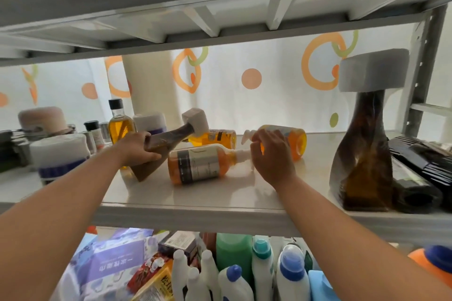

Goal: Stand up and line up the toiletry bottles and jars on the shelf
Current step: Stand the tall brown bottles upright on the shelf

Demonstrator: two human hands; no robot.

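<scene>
While the left hand [139, 146] wraps round the tilted brown bottle [168, 138] over the shelf [195, 205], the right hand [271, 156] curls at the neck of a toppled orange pump bottle [294, 139]. Real grip? Can't tell. A labelled orange bottle [195, 164] lies flat between both hands.

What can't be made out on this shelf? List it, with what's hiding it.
Head view: whether the right hand grips the far orange pump bottle; the hand's own back hides its fingertips.
Head view: the middle orange bottle, its top hidden behind the tilted brown bottle.
Head view: label text on the nearest orange bottle, too blurred.
Head view: black packs at right, cut off by the edge.
</scene>
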